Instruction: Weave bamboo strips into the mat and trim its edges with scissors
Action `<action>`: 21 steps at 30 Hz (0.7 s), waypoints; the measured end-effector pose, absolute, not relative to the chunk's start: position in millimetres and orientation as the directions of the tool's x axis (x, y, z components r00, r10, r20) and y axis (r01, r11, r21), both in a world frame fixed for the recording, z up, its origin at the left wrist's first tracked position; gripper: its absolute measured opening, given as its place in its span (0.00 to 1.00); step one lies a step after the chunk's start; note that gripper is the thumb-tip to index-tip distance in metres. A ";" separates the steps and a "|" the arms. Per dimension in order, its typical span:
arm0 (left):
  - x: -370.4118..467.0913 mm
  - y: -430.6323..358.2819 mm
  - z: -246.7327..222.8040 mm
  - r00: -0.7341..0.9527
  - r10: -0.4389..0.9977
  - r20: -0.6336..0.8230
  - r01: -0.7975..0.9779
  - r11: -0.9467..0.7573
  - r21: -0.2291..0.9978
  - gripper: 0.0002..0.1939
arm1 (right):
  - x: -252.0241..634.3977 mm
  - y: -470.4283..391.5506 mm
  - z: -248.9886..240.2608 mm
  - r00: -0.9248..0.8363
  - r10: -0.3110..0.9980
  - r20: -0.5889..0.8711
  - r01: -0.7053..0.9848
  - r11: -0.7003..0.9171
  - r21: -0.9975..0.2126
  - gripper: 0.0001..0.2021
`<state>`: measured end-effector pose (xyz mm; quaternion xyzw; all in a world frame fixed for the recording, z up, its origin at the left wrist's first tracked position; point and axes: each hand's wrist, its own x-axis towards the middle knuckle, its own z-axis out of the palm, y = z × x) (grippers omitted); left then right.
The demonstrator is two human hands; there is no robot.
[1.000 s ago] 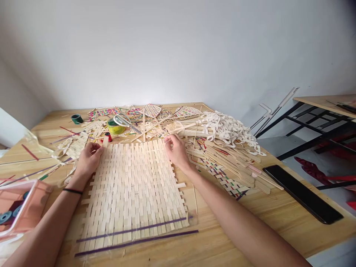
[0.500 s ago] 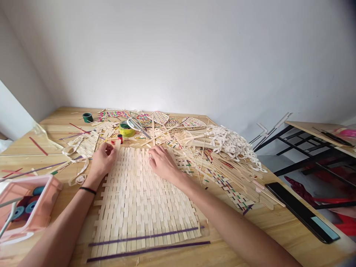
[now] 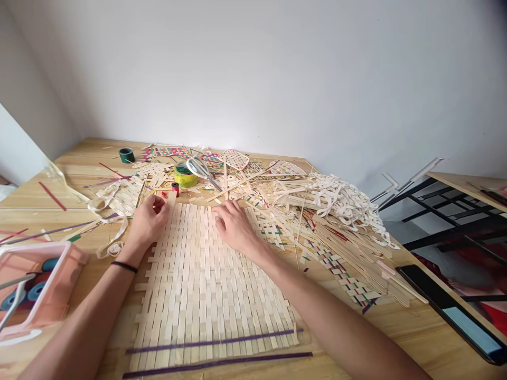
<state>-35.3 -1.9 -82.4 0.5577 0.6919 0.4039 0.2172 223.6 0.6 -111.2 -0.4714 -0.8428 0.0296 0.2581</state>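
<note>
A pale mat woven from flat strips (image 3: pixel 214 285) lies on the wooden table, with one purple strip (image 3: pixel 214 341) across its near end and another just below it. At the mat's far left corner my left hand (image 3: pixel 150 219) pinches the end of a pale strip (image 3: pixel 171 200) between thumb and fingers. My right hand (image 3: pixel 233 224) rests on the mat's far edge, fingers bent and slightly apart; nothing shows in it. A red thread spool (image 3: pixel 175 188) stands just beyond my left hand.
Scissors (image 3: pixel 202 171) lean on a yellow-green tape roll (image 3: pixel 185 177). Loose strips and white ribbon (image 3: pixel 340 200) cover the back and right. A pink basket (image 3: pixel 71 264) with spools sits at left, a black phone (image 3: pixel 455 316) at right. A green tape roll (image 3: pixel 127 155) stands back left.
The view has shifted slightly, moving the right-side items rightward in the picture. Both hands stay at the mat's far edge, with little visible change in their grip.
</note>
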 end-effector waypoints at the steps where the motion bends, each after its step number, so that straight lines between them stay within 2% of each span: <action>1: -35.0 -2.0 -80.9 -0.289 0.947 0.140 0.596 0.063 0.801 0.07 | 223.4 0.7 -111.9 -0.416 0.811 0.412 0.778 0.551 -0.300 0.14; 21: -25.2 -9.7 -59.0 -0.320 0.943 0.089 0.665 0.157 0.730 0.07 | 220.4 -2.3 -105.0 -0.408 0.830 0.381 0.804 0.524 -0.279 0.10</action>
